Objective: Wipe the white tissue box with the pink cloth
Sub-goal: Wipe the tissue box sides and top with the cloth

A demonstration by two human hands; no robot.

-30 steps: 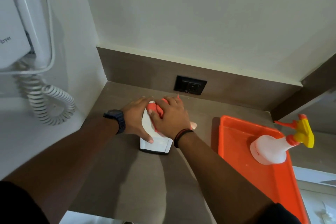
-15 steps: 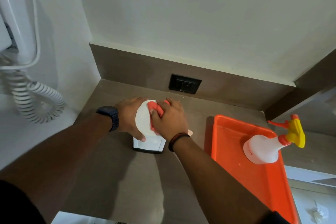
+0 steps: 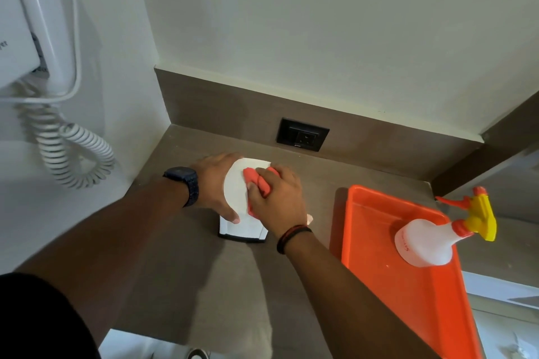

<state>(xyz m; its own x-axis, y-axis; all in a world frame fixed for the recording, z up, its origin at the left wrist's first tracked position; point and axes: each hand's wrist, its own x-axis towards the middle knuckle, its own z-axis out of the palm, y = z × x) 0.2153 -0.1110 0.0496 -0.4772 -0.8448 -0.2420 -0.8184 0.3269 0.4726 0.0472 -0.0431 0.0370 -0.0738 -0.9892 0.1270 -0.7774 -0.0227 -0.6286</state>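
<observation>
The white tissue box (image 3: pixel 236 198) stands on the brown counter (image 3: pixel 204 285), near the back left corner. My left hand (image 3: pixel 217 183) grips its left side, thumb on the front edge. The pink cloth (image 3: pixel 258 182) is bunched on the box's top, and my right hand (image 3: pixel 277 198) presses it down with the fingers closed around it. A corner of the cloth pokes out past my right wrist. The right half of the box is hidden under that hand.
An orange tray (image 3: pixel 408 294) lies to the right with a white spray bottle (image 3: pixel 428 239) on its side in it. A black wall socket (image 3: pixel 302 134) sits behind the box. A white wall unit with a coiled cord (image 3: pixel 73 154) hangs at the left.
My right hand has slid the pink cloth across the top of the box, leaving more of the white top showing. The left hand keeps its hold. The camera view has shifted slightly.
</observation>
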